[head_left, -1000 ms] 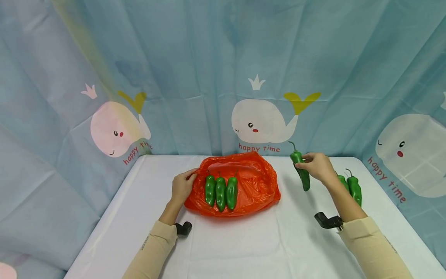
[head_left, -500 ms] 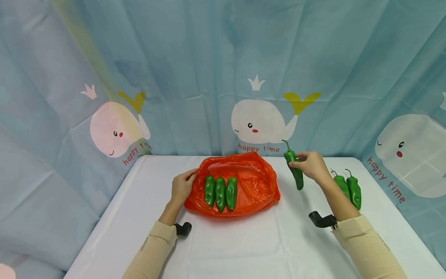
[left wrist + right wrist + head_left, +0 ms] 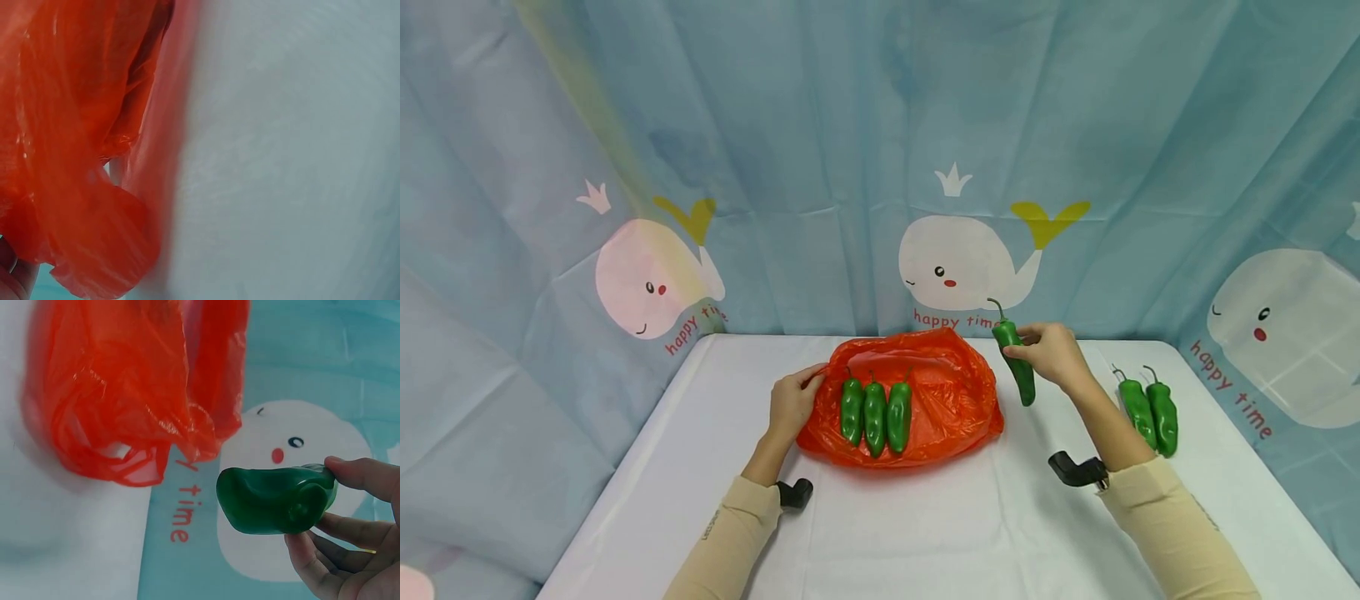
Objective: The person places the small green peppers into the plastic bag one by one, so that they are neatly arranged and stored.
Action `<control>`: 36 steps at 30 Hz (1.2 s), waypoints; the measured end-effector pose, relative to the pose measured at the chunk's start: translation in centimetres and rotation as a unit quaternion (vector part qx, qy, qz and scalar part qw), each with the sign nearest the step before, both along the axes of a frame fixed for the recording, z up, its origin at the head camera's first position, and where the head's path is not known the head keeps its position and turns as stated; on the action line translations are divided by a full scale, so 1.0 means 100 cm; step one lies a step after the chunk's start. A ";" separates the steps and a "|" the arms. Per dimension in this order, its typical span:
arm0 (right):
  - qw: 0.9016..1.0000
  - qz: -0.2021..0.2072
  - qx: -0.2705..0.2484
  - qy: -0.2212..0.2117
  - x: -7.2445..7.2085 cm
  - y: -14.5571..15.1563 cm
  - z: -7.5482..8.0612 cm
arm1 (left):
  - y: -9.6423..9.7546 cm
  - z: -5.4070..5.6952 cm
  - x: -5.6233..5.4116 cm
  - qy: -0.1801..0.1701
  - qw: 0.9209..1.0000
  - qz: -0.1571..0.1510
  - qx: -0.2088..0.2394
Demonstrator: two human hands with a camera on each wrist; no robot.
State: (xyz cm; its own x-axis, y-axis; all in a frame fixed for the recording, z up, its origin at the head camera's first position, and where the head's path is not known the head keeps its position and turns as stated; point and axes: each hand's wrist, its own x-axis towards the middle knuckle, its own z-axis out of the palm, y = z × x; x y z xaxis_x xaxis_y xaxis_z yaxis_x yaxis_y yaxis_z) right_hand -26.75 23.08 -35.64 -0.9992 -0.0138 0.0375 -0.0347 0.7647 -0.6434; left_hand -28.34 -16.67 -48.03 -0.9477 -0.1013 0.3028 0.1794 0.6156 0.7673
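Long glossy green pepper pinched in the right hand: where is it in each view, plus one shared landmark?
Head: long glossy green pepper right of centre, stem up, tilted, in the right hand.
Left wrist: not in it.
Right wrist: lower right of centre, foreshortened, between thumb and fingers.
Shared landmark: crinkled red-orange plastic bag, just below centre in head, left side in left wrist, upper left in right wrist.

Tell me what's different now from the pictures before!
The right hand has carried the held pepper to the left, closer to the red bag. Nothing was let go. The two peppers at the right, partly hidden by the arm at first, show more now. The left hand still holds the bag's edge, and the three peppers inside stayed put.
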 end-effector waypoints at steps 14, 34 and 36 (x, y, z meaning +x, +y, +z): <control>0.999 0.033 -0.005 0.008 -0.007 -0.032 -0.005 | 0.000 -0.002 -0.001 0.005 1.000 0.000 -0.002; 0.998 0.052 -0.034 -0.020 -0.008 -0.070 -0.022 | 0.001 -0.001 -0.001 0.014 1.000 -0.002 0.003; 0.998 0.048 -0.030 -0.019 -0.008 -0.073 -0.024 | 0.001 -0.001 -0.001 0.015 1.000 -0.003 0.002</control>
